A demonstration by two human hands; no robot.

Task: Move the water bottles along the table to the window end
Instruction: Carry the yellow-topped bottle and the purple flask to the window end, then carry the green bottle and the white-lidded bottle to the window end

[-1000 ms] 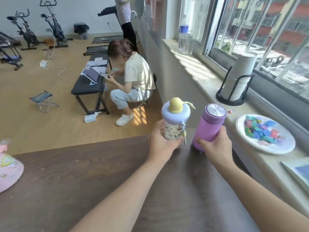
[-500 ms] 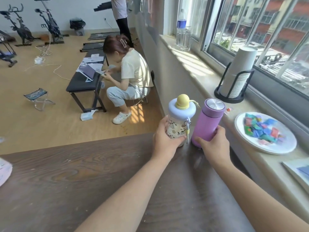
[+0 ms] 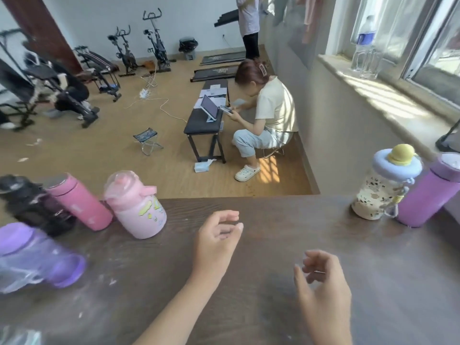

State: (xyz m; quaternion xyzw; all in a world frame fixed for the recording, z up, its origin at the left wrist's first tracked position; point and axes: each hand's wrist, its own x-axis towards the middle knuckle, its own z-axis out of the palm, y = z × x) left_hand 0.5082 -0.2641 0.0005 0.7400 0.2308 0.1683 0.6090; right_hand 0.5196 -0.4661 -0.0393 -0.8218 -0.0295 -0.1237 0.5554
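At the table's right end by the window stand a patterned bottle with a blue lid and yellow duck top (image 3: 383,188) and a purple flask (image 3: 428,195), side by side. At the left end stand a pale pink cartoon bottle (image 3: 137,207), a pink flask (image 3: 77,200), a black bottle (image 3: 32,202) and a clear purple-capped bottle (image 3: 32,260), all blurred. My left hand (image 3: 216,235) hovers over the middle of the dark wooden table (image 3: 273,245), fingers loosely curled and holding nothing. My right hand (image 3: 321,285) is nearer me, also holding nothing, fingers apart.
Beyond the table's far edge a person sits on a low stool at a black bench (image 3: 206,120) with a tablet. Another person stands farther back. Exercise bikes (image 3: 139,46) line the far wall. A windowsill (image 3: 388,100) with clear bottles runs along the right.
Both hands have let go of the duck-top bottle and the purple flask and drawn back left toward the table's middle. My view has swung left, bringing the left-end bottles into sight.
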